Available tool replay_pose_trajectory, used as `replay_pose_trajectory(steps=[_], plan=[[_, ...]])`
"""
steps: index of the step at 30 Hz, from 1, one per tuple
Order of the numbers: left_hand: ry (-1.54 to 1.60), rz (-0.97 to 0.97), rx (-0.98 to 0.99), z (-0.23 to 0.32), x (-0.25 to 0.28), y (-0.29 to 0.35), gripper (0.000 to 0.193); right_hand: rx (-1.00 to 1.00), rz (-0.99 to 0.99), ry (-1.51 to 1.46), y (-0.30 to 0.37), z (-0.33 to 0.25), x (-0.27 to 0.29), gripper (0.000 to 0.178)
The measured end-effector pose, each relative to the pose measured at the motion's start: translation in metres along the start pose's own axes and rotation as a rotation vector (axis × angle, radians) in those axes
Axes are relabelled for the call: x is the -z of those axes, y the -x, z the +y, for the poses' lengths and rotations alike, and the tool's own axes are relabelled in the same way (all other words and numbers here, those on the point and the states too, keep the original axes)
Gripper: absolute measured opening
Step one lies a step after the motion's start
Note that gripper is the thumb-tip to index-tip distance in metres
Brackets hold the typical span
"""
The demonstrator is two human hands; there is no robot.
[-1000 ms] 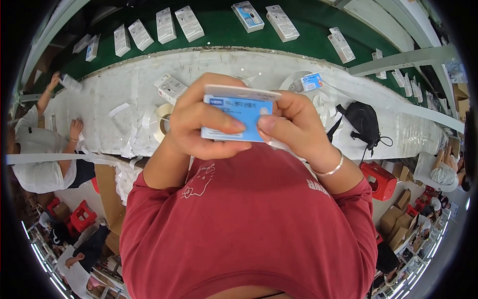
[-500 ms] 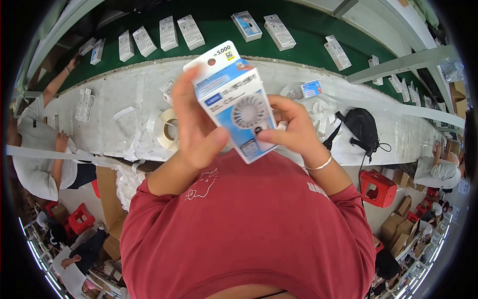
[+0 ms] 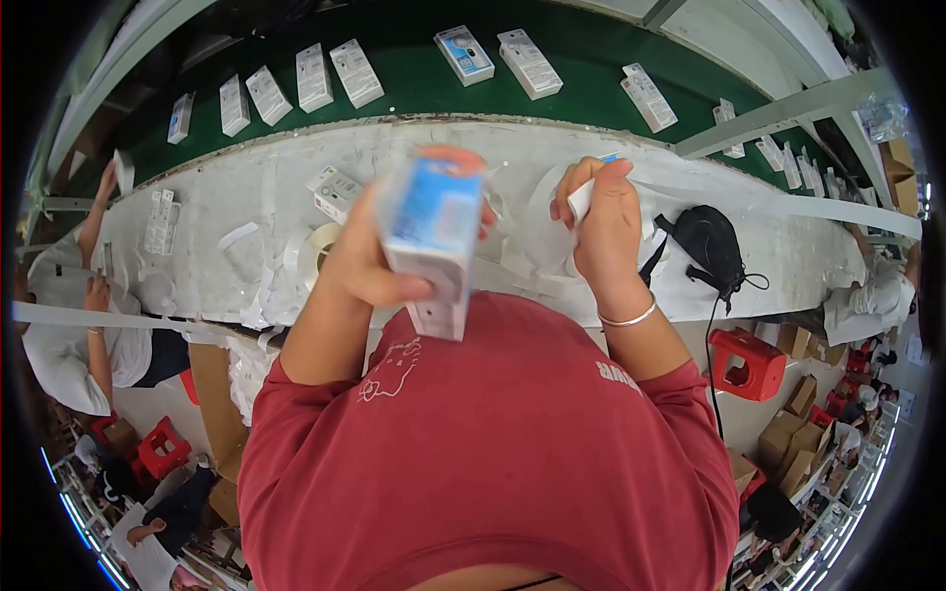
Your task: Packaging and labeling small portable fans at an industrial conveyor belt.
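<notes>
In my left hand (image 3: 360, 251) is a blue and white fan box (image 3: 434, 222), held above the table in front of my chest. The box is tilted and smeared by motion, with my thumb along its near lower edge and fingers over its far side. My right hand (image 3: 606, 227) is raised apart from it, to the right. A small white piece (image 3: 580, 203) shows between its curled fingers; its kind is not clear. Just beyond those fingertips a bit of a blue package (image 3: 610, 158) shows, mostly hidden by the hand.
A green conveyor belt (image 3: 414, 84) with several boxes crosses the far side. On the white table (image 3: 266, 177) are a tape roll (image 3: 317, 246), a white box (image 3: 335, 192) and a black pouch (image 3: 711, 246). A co-worker (image 3: 69, 335) stands left; a red stool (image 3: 746, 364) stands lower right.
My right hand has let go of the fan box and moved right and slightly up. My left hand has turned the box and swung it left and lower.
</notes>
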State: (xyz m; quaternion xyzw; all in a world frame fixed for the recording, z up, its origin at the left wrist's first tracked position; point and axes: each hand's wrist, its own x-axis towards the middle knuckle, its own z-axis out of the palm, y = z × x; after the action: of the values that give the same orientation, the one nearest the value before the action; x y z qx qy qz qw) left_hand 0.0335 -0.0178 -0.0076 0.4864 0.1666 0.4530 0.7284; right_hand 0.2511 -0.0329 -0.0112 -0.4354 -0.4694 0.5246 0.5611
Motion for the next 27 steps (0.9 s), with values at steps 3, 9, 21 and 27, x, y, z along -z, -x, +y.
replay_pose_trajectory(steps=[3,9,21,27], plan=[[-0.327,-0.271,-0.016,0.003,-0.026,-0.015,0.094,0.104,0.081,0.359,-0.003,-0.010,-0.008,0.063],[-0.378,-0.182,-0.084,-0.007,-0.043,-0.022,0.089,0.117,-0.024,0.235,0.005,-0.023,0.000,0.043],[-0.239,-0.164,-0.027,-0.005,-0.055,-0.024,0.091,0.135,-0.070,0.188,0.011,-0.046,0.018,0.009],[-0.412,-0.214,-0.107,-0.002,-0.059,-0.029,0.092,0.120,-0.037,0.111,0.011,-0.049,0.019,0.009]])
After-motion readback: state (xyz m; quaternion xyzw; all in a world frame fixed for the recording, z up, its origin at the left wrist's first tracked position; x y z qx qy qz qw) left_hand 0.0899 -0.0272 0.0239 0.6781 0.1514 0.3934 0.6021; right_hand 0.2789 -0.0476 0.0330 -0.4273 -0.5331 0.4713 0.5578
